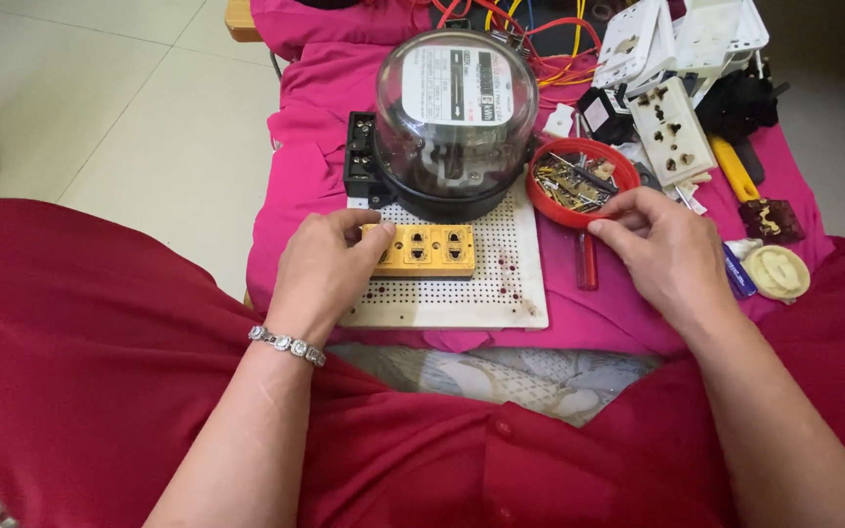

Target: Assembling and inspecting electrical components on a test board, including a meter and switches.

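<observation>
My left hand (323, 266) rests on the left end of a yellow socket block (429, 248) that lies on a white perforated board (501, 286), fingers curled over its edge. My right hand (665, 249) is at the near rim of a red round lid (577, 183) holding several screws and metal bits, thumb and forefinger pinched together; what they pinch is too small to tell. A red-handled screwdriver (587, 262) lies just left of my right hand. A bracelet sits on my left wrist.
An electricity meter with a clear dome (455, 108) stands at the board's far end. White sockets (672, 130), coloured wires (552, 44), a yellow-handled tool (733, 168), a brown part (773, 219) and a cream round part (777, 272) lie on the pink cloth (305, 166). Tiled floor lies left.
</observation>
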